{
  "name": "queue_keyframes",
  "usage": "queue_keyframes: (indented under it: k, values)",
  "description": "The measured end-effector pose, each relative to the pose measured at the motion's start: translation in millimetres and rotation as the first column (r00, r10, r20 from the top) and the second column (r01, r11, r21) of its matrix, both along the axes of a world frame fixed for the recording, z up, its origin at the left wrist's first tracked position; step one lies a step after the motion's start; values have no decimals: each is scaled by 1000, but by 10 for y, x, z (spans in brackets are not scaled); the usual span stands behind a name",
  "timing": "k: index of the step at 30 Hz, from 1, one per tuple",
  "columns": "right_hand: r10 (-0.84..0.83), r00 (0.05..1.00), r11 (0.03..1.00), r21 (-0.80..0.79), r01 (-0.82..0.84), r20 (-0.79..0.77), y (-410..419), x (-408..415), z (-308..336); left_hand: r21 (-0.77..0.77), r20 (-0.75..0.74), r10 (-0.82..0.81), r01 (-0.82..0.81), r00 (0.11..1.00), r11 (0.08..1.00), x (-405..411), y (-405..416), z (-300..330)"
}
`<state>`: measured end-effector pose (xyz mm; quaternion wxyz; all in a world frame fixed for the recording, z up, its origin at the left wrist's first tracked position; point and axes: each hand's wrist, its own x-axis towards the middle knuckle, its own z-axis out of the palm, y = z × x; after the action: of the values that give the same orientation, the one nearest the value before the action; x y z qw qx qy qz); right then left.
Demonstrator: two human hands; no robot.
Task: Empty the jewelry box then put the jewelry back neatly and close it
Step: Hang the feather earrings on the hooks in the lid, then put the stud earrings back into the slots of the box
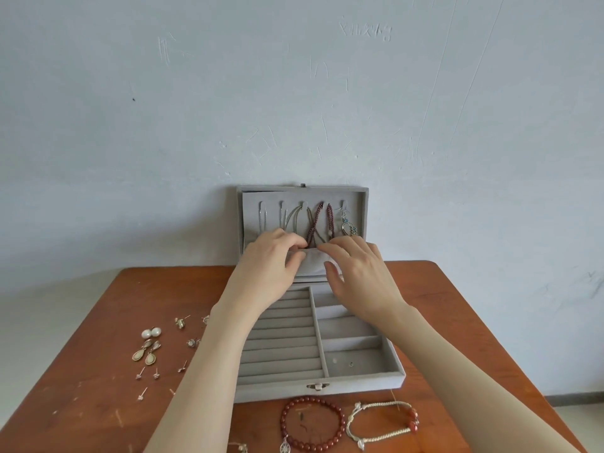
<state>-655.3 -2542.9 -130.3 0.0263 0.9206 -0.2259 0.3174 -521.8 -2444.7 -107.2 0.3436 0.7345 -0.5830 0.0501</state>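
Box [366, 384]: grey velvet, lid upright
Left hand [273, 256]: pinching lid pocket [313, 261]
Right hand [358, 269]: fingers spread on pocket
Front edge: round red beads [312, 423]

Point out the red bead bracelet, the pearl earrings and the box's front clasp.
red bead bracelet [340, 416]: head view, beads on its right side.
pearl earrings [151, 332]: head view, between the two pearls.
front clasp [318, 386]: head view, metal latch centre.

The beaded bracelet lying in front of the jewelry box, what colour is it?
Dark red, seen in the head view: beaded bracelet.
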Motion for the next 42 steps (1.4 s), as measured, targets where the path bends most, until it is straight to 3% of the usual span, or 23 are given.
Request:
queue_keyframes:
  k: [8,11,15,21,25,29,33,36,39,42]
  values:
    - [100,995,974,202,-104,30,559,246,-76,141,262,47,-87,964,986,420,836,-96]
    - [168,985,936,311,-167,22,793,439,-84,203,202,149,-190,968,961,641,1081,-197]
    - [253,966,904,365,-221,-43,1030,700,-105,254,-23,275,-261,961,931,898,1323,-350]
    - [242,928,958,221,-183,-284,1152,1061,-152,237,-227,303,-249,926,939,971,1424,-545]
    - [112,904,993,71,-91,-412,1162,1165,-199,207,-229,270,-224,935,952,980,1388,-575]
    - [65,892,998,30,-58,-448,1203,1190,-245,223,-191,259,-215,947,951,930,1297,-652]
    - [76,907,997,47,-63,-414,1196,1199,-270,250,-110,289,-255,951,934,923,1269,-683]
    - [135,935,984,157,-87,-327,1197,1141,-232,219,-148,253,-217,956,951,888,1268,-644]
    - [192,979,894,424,-144,-72,1150,956,-108,166,-221,222,-188,950,968,805,1271,-540]
    - [135,987,816,555,-161,87,1010,684,47,61,-249,154,-143,956,988,642,1233,-415]
